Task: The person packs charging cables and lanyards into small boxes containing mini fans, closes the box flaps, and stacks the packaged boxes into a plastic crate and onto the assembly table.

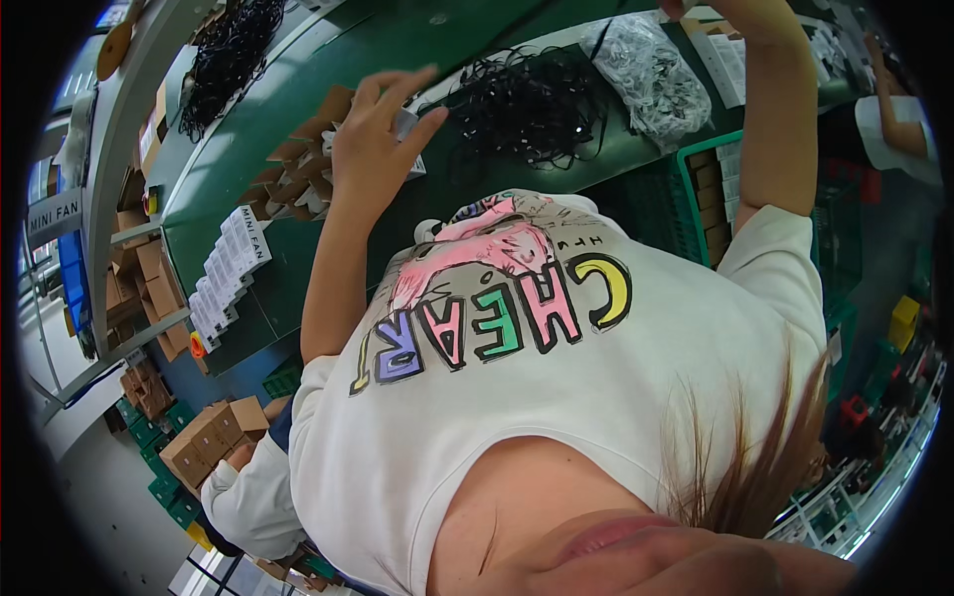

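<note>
My left hand [376, 139] is raised over the green bench, its fingers apart and the thumb stretched out. A small white box [409, 127] shows partly behind it. Just beyond the index fingertip a dark cord [502, 35] runs up to the top edge; whether it touches the finger I cannot tell. To the right of this hand lies a tangled heap of thin black cords [527, 104]. My right hand [730, 10] is at the top edge, partly cut off. Its visible fingers look pinched together; what they hold is out of view.
A clear plastic bag of small pale parts [651, 79] lies beside the heap. White boxes [231, 268] stand in a row at the left bench edge, near open brown cartons [298, 179]. A green crate [693, 204] is at right. Other people [253, 497] are nearby.
</note>
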Demonstrator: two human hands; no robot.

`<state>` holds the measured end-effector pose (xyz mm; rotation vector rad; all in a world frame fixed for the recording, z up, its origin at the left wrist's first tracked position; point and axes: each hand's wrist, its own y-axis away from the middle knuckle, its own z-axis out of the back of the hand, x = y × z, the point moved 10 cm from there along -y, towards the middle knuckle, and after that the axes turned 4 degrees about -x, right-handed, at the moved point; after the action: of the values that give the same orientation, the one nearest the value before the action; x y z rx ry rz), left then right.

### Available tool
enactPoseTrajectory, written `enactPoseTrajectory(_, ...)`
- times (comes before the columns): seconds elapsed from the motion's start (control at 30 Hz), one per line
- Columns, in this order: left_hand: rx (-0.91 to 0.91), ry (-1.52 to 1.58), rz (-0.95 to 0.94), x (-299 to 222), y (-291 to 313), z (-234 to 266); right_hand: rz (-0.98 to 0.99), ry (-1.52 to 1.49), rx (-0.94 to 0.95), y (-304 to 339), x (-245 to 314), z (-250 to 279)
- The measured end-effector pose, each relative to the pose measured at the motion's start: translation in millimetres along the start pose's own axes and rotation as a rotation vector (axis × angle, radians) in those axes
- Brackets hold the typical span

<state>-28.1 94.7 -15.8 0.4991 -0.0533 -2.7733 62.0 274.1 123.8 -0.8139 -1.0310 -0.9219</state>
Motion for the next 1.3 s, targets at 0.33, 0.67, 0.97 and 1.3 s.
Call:
enactPoseTrajectory(0.33, -0.253, 1.242, 0.010, -67, -33, 17, 0.477, 0.130, -0.776, 55, 47, 52)
enactPoseTrajectory(0.67, -0.743, 0.948, -0.015, -18, 3, 33, -0.479, 0.294, -1.014, 187, -266, 8)
enactPoseTrajectory(0.97, 0.033, 1.750, 0.241, -40, 13, -71, -0.588, 1.122, -0.856, 213, -355, -17)
enactPoseTrajectory(1.3, -0.171, 1.298, 0.374, -9, 61, -82, -0.520, 0.223, -0.784, 114, -249, -70)
